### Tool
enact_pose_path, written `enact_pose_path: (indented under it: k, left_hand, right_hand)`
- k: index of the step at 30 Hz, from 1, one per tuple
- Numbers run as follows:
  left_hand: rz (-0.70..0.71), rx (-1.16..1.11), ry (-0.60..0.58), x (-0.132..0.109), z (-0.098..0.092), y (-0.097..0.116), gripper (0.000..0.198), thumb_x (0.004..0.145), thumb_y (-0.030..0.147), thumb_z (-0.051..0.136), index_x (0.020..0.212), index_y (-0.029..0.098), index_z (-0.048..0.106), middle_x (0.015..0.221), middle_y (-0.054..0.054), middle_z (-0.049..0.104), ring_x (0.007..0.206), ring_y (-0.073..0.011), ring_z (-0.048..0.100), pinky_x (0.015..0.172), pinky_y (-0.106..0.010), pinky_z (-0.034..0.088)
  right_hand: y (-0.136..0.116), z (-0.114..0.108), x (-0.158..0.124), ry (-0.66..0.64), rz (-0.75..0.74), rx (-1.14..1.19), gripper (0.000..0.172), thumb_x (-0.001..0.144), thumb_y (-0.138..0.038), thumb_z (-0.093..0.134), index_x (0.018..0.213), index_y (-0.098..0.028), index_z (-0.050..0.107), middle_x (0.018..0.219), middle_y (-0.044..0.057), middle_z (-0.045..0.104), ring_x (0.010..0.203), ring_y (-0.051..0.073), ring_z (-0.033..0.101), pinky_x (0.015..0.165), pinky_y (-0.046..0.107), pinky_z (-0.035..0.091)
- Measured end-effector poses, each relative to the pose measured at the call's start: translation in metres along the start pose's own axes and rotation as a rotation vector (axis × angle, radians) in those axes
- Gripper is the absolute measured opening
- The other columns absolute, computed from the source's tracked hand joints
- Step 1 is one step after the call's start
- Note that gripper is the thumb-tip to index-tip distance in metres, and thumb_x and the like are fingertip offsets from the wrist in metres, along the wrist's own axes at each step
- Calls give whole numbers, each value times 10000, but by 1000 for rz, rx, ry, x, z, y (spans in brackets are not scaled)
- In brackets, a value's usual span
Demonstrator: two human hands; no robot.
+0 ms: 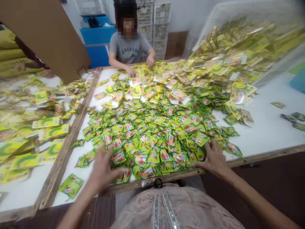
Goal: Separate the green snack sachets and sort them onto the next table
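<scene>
Green packets [154,136] heaped along the near edge of the worktop [269,130], between both hands. Left hand [105,170] open, fingers spread, blurred, at the heap's left side. Right hand [214,159] also open, thumb out, at the right side. Yellow cartons [179,94] lie beyond; a co-worker [130,49] reaches among them.

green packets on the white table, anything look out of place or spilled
Yes, mildly: one green packet lies alone near the left hand, and a few packets sit far right, apart from the main pile. A white bin looks tipped, yellow boxes spilling out.
</scene>
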State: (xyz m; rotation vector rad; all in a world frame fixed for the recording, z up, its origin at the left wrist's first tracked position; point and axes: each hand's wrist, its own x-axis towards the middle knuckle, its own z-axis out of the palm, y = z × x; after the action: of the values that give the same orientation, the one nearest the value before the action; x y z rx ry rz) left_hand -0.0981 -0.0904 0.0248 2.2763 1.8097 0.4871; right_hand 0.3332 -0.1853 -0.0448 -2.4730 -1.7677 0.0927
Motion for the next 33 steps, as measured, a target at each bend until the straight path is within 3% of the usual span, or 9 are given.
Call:
enact_pose_path:
  k: [3,6,12,17,22,25,28,31,33]
  left_hand:
    - [0,49,-197,-32,59,47,936,565,600,677,1364,238,353,1488,-182,150,1339,-454,45,965,-624,256]
    - [-41,88,-177,-25,78,69,1047,514,622,692,1401,279,254,1501,-174,75,1331,-472,-29,929,-679,230]
    - [-74,-31,15,49,79,76,1050,513,644,679,1395,241,278,1496,-196,-1,1318,-462,106,961,-622,255]
    - [-115,-189,158,118,72,74,908,592,552,675,1352,163,368,1466,-202,144,1324,-410,179,1055,-509,203]
    - [-149,-260,139,129,52,68,741,672,469,611,1300,117,435,1456,-171,173,1346,-345,178,1091,-412,195]
    - [-231,-209,67,105,44,64,736,701,481,571,1318,116,407,1458,-192,131,1350,-383,130,1079,-469,191]
    - [-277,-156,104,73,41,67,734,732,450,540,1354,112,345,1465,-221,62,1342,-433,86,1045,-548,192]
    - [-91,-93,250,46,46,88,711,755,423,526,1368,131,318,1485,-206,-6,1347,-423,64,1040,-566,168]
    - [95,-39,265,34,57,112,686,766,448,517,1361,156,342,1498,-177,-30,1358,-389,52,1055,-541,148]
  right_hand:
    - [-32,1,1,7,27,-19,812,538,-580,673,1179,-131,459,1443,239,143,1201,485,300,837,583,362]
    - [-56,1,5,64,-3,82,746,558,-423,672,1206,-146,428,1448,219,110,1223,463,269,881,572,339]
    - [-117,6,40,245,-37,436,849,614,-297,621,1351,-113,241,1439,210,64,1315,400,130,1029,529,221]
    - [-177,-3,82,244,-47,664,917,629,-329,676,1401,-170,206,1462,163,60,1320,354,173,1031,467,282]
    - [-206,-39,95,106,-276,715,991,613,-481,711,1423,-280,176,1474,119,124,1300,351,254,1002,500,308]
    - [-198,-59,81,21,-478,739,1030,629,-574,676,1436,-309,95,1482,107,151,1309,318,270,990,480,332]
    - [-160,-67,64,109,-536,728,818,732,-568,593,1412,-306,222,1462,77,251,1282,243,337,995,395,349]
    - [-89,-61,61,287,-227,568,595,814,-516,513,1326,-230,411,1374,98,404,1288,243,313,1057,423,239]
    - [-39,-54,67,337,207,390,686,771,-571,531,1335,-205,396,1417,141,316,1317,339,206,1037,544,172]
